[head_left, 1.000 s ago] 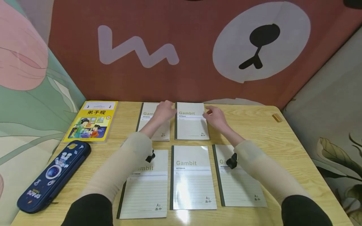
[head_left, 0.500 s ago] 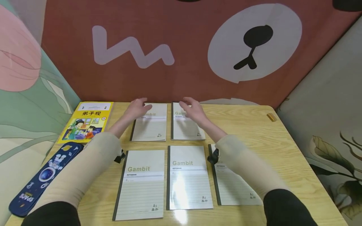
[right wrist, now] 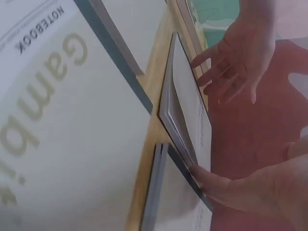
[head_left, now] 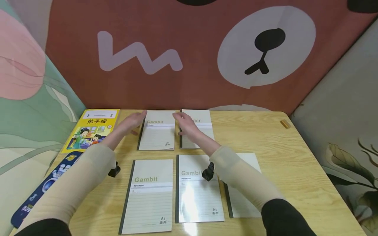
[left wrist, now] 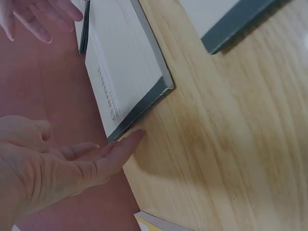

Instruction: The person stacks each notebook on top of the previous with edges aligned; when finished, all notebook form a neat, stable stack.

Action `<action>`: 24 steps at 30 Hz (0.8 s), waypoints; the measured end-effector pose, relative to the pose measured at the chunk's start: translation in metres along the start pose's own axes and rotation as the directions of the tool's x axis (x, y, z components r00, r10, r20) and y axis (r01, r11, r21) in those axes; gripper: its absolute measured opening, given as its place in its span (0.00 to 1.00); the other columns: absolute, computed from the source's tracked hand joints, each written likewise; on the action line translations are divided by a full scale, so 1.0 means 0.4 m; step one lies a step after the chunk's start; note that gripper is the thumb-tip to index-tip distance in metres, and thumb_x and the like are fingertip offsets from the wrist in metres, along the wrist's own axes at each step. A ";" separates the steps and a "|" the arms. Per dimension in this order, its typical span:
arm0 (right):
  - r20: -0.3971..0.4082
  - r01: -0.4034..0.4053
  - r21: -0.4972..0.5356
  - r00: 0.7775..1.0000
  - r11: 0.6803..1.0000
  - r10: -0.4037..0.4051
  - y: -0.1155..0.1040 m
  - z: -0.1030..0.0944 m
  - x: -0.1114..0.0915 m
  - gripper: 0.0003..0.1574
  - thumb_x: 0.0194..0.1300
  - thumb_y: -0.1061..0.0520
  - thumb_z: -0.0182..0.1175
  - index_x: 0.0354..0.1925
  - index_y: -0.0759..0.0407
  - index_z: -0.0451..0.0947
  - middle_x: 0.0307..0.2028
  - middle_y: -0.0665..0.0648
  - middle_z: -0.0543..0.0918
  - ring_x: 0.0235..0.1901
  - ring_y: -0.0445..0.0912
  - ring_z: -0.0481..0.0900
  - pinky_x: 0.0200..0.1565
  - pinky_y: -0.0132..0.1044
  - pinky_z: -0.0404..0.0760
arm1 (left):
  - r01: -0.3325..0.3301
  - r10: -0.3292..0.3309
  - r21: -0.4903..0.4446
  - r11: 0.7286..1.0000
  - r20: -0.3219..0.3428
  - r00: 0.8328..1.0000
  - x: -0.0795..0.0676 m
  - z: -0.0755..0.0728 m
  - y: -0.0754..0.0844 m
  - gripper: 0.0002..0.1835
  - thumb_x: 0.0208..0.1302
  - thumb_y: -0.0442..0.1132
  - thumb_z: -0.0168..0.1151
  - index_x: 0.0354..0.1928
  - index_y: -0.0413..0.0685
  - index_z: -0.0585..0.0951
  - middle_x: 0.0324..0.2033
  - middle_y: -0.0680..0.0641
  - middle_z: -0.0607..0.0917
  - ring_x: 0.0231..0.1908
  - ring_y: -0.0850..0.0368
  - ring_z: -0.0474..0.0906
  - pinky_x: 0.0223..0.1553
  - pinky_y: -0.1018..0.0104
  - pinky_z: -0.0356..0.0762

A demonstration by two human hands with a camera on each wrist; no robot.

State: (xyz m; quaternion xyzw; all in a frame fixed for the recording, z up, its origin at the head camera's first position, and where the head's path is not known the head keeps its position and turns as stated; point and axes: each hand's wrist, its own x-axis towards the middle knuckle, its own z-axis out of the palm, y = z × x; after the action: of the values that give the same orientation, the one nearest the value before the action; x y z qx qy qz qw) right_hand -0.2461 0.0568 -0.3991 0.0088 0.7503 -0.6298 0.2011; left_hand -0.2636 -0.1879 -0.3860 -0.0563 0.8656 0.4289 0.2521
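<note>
A white Gambit notebook with a dark spine lies at the table's back, left of a second one. My left hand is at its spine side; in the left wrist view the extended fingers of that hand reach the spine's top corner. On the opposite side, my right hand stretches over the second notebook. A fingertip of the right hand appears to touch the first notebook's page edge in the right wrist view, where its cover stands slightly raised.
In front lie three more notebooks: left, middle and right, partly under my right sleeve. A yellow picture book and blue pencil case sit left, partly covered by my left arm. A small wooden piece lies far right.
Both hands have shifted left, from either side of the back right notebook to either side of the back left one. They have also come down lower beside it. The view has shifted slightly.
</note>
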 end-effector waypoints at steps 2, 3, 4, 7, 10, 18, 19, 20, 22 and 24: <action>0.004 -0.013 0.012 1.000 1.000 0.013 0.001 0.006 -0.004 0.41 0.80 0.39 0.47 0.79 0.58 0.54 0.79 0.59 0.58 0.79 0.59 0.56 0.70 0.61 0.72 | 0.019 -0.019 -0.038 0.999 0.012 1.000 0.001 0.002 0.001 0.44 0.80 0.64 0.27 0.82 0.38 0.42 0.80 0.30 0.49 0.76 0.30 0.55 0.66 0.38 0.75; 0.002 -0.017 0.012 1.000 1.000 0.017 0.001 0.010 -0.005 0.42 0.80 0.38 0.47 0.79 0.58 0.54 0.79 0.60 0.58 0.78 0.59 0.57 0.70 0.62 0.72 | 0.027 -0.026 -0.052 0.998 0.014 1.000 0.000 0.003 0.002 0.43 0.81 0.64 0.27 0.82 0.38 0.41 0.80 0.30 0.49 0.76 0.30 0.55 0.67 0.38 0.75; 0.000 -0.019 0.012 1.000 1.000 0.019 0.000 0.015 -0.007 0.43 0.80 0.38 0.47 0.80 0.58 0.53 0.79 0.60 0.58 0.78 0.59 0.57 0.70 0.62 0.72 | 0.034 -0.033 -0.061 0.998 0.017 0.999 0.000 0.004 0.002 0.43 0.81 0.63 0.27 0.82 0.38 0.41 0.80 0.30 0.49 0.76 0.30 0.55 0.67 0.38 0.74; -0.005 -0.030 -0.006 1.000 1.000 0.030 0.000 0.030 -0.010 0.45 0.79 0.37 0.47 0.81 0.57 0.51 0.80 0.60 0.56 0.78 0.59 0.57 0.70 0.62 0.72 | 0.048 -0.047 -0.065 0.997 0.023 0.999 -0.001 0.007 0.001 0.44 0.81 0.64 0.27 0.82 0.37 0.42 0.79 0.29 0.51 0.75 0.30 0.56 0.67 0.38 0.74; -0.016 -0.047 -0.045 0.999 0.998 0.047 0.001 0.047 -0.010 0.46 0.78 0.36 0.47 0.82 0.55 0.50 0.80 0.60 0.56 0.79 0.59 0.57 0.71 0.60 0.71 | 0.061 -0.060 -0.068 0.996 0.029 0.998 -0.003 0.010 -0.002 0.44 0.80 0.64 0.27 0.82 0.37 0.42 0.79 0.29 0.51 0.75 0.31 0.56 0.68 0.38 0.74; -0.079 -0.090 -0.041 0.993 0.995 0.086 0.005 0.070 -0.001 0.46 0.79 0.39 0.48 0.81 0.60 0.48 0.81 0.61 0.55 0.79 0.58 0.58 0.71 0.56 0.72 | 0.104 -0.104 -0.069 0.992 0.004 0.995 0.005 0.015 -0.011 0.44 0.81 0.64 0.30 0.81 0.35 0.44 0.78 0.30 0.53 0.75 0.34 0.57 0.68 0.41 0.75; -0.080 -0.093 -0.032 0.993 0.995 0.091 0.006 0.069 0.001 0.46 0.80 0.40 0.48 0.81 0.61 0.48 0.81 0.62 0.54 0.79 0.58 0.58 0.71 0.56 0.73 | 0.106 -0.106 -0.069 0.992 0.000 0.994 0.007 0.015 -0.013 0.44 0.81 0.63 0.31 0.81 0.35 0.45 0.78 0.30 0.54 0.76 0.35 0.57 0.68 0.41 0.74; -0.082 -0.097 -0.019 0.992 0.995 0.095 0.008 0.068 0.003 0.45 0.80 0.42 0.48 0.81 0.62 0.48 0.81 0.62 0.54 0.79 0.59 0.58 0.71 0.55 0.73 | 0.109 -0.109 -0.067 0.992 -0.005 0.994 0.009 0.015 -0.015 0.43 0.81 0.63 0.32 0.81 0.35 0.46 0.79 0.31 0.54 0.76 0.35 0.58 0.68 0.41 0.74; -0.086 -0.102 0.002 0.991 0.995 0.102 0.010 0.066 0.007 0.44 0.81 0.45 0.48 0.81 0.64 0.47 0.81 0.63 0.53 0.79 0.58 0.57 0.71 0.54 0.73 | 0.104 -0.105 -0.059 0.993 -0.013 0.994 0.011 0.015 -0.021 0.42 0.81 0.61 0.34 0.81 0.35 0.46 0.79 0.31 0.54 0.75 0.36 0.59 0.68 0.43 0.74; -0.100 -0.103 0.006 0.990 0.995 0.103 0.014 0.064 0.013 0.36 0.81 0.49 0.49 0.77 0.67 0.57 0.77 0.64 0.60 0.75 0.56 0.64 0.69 0.51 0.76 | 0.093 -0.095 -0.060 0.994 -0.031 0.995 0.012 0.014 -0.027 0.40 0.81 0.58 0.39 0.80 0.35 0.50 0.75 0.31 0.60 0.70 0.38 0.65 0.67 0.46 0.77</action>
State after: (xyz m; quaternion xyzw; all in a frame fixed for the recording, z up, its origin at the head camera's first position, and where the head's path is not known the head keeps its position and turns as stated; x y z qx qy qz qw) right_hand -0.2420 0.0324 -0.4091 0.0791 0.7576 -0.6177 0.1956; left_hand -0.2620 -0.1896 -0.3989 -0.1115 0.8534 0.4405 0.2555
